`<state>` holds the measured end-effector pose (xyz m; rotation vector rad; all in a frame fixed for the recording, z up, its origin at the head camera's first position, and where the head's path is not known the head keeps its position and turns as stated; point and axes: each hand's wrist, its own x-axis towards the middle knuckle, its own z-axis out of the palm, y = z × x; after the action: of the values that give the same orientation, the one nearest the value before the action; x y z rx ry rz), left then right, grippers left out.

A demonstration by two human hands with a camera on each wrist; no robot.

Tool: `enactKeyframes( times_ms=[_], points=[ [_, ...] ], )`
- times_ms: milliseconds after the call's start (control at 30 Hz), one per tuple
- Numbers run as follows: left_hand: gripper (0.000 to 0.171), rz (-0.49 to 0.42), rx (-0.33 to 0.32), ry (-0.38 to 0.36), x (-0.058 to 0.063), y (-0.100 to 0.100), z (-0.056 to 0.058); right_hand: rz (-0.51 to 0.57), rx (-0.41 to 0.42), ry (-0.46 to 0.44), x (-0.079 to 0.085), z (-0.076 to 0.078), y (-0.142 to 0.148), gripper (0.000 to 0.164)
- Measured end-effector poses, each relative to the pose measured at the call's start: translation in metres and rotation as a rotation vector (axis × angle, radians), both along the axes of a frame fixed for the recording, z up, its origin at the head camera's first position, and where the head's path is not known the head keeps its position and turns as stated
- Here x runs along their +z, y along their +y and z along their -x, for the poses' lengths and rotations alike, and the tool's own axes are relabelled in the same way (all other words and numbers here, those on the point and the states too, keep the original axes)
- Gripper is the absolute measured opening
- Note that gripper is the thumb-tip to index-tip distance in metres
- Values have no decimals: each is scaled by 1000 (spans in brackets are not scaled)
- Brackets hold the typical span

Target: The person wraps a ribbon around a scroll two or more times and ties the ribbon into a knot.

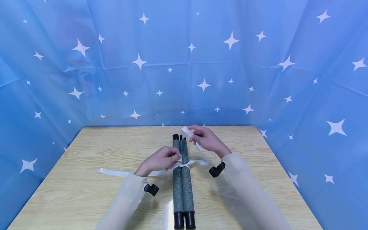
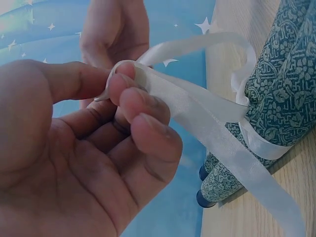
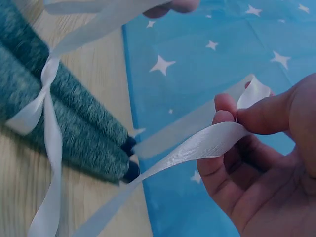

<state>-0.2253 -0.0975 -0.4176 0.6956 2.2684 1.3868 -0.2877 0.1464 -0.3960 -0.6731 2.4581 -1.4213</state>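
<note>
Two green patterned scrolls (image 1: 187,188) with dark end knobs lie side by side on the table, pointing away from me. White satin ribbon (image 1: 115,173) goes round both and crosses on top near their middle. My left hand (image 1: 162,158) pinches a folded loop of ribbon (image 2: 187,106) between thumb and fingers, just left of the crossing. Beyond it and to the right, my right hand (image 1: 207,139) is raised near the far ends. Its thumb and fingers pinch another stretch of ribbon (image 3: 197,143), which is looped over and hangs down in the right wrist view.
The wood-grain table (image 1: 95,150) runs back to a blue curtain (image 1: 172,95) with white stars, which also closes in both sides. A small black wrist camera (image 1: 151,189) sits on the left sleeve, and another camera (image 1: 217,170) on the right.
</note>
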Motion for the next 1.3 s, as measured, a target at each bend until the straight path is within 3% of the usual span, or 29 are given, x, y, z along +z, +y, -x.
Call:
enactKeyframes(
  times_ms=[133,333,533,667,933,1133,1300],
  points=[
    [30,-4,8,-11,2,1,1,7,37,15,-3,6,-13,43],
    [30,-20,12,-10,4,0,2,-65,96,28,-28,14,-23,38],
    [29,-29,16,-11,3,-1,2,-242,53,45,-55,14,-23,29],
    [31,-28,11,-7,1,-3,3,-305,16,70,-64,13,-22,24],
    [31,-39,10,-18,0,-3,5,-333,-51,100,-60,3,-16,32],
    [28,-27,34,-28,0,-4,8,-329,-25,127,-44,-8,-8,38],
    [28,-25,35,-27,1,-4,10,-347,17,100,-30,-23,-6,38]
  ],
)
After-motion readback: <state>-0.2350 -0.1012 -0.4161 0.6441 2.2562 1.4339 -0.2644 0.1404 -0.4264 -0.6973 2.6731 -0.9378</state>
